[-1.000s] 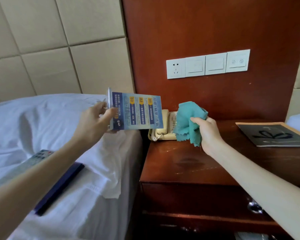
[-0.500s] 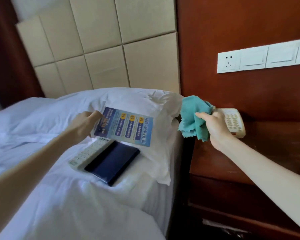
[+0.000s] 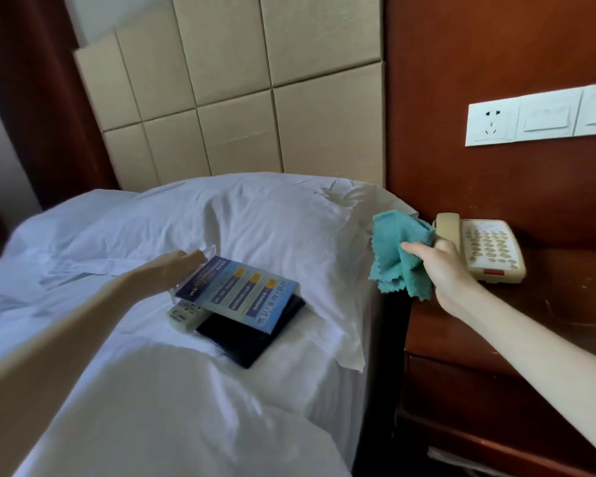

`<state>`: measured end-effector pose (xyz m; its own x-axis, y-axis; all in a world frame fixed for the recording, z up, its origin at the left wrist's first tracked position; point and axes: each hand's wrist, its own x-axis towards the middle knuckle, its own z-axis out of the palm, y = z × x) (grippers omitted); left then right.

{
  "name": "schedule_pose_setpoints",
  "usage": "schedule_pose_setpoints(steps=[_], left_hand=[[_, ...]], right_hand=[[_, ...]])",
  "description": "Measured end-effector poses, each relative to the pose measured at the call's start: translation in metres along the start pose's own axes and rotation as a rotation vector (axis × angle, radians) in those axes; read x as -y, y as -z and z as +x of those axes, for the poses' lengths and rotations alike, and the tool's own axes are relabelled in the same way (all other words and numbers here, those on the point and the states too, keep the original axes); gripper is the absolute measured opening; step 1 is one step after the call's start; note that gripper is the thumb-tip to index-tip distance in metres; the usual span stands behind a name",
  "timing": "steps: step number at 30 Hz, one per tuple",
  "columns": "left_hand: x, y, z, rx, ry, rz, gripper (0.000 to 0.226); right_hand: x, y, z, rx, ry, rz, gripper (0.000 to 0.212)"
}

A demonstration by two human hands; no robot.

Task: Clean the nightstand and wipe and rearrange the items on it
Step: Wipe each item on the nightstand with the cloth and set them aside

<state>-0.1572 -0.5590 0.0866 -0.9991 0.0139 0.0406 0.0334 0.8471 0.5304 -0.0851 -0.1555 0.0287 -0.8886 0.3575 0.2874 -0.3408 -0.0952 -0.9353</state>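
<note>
The left hand (image 3: 176, 270) lies nearly flat, fingers straight against the acrylic sign holder (image 3: 238, 290), laid over the remote control (image 3: 183, 315) and dark folder (image 3: 252, 337) on the bed (image 3: 152, 407); the teal cloth (image 3: 398, 253) is bunched in the right hand (image 3: 443, 273), beside the telephone (image 3: 489, 249) on the nightstand (image 3: 551, 325); wiping and returning items seemingly remain.
</note>
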Motion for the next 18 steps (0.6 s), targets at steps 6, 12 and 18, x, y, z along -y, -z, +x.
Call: schedule_pose_setpoints(steps=[6,12,18], left_hand=[[-0.014,-0.009,-0.004,-0.189,-0.035,0.234,0.034],[-0.064,-0.016,-0.022,-0.377,-0.234,0.249,0.021],[-0.122,-0.044,-0.04,-0.364,-0.371,0.123,0.026]], right_hand=[[0.001,0.004,-0.003,0.046,0.009,0.022,0.009],[0.003,0.0,-0.007,0.067,0.023,0.041,0.013],[0.014,0.018,-0.012,0.045,0.017,0.025,0.011]])
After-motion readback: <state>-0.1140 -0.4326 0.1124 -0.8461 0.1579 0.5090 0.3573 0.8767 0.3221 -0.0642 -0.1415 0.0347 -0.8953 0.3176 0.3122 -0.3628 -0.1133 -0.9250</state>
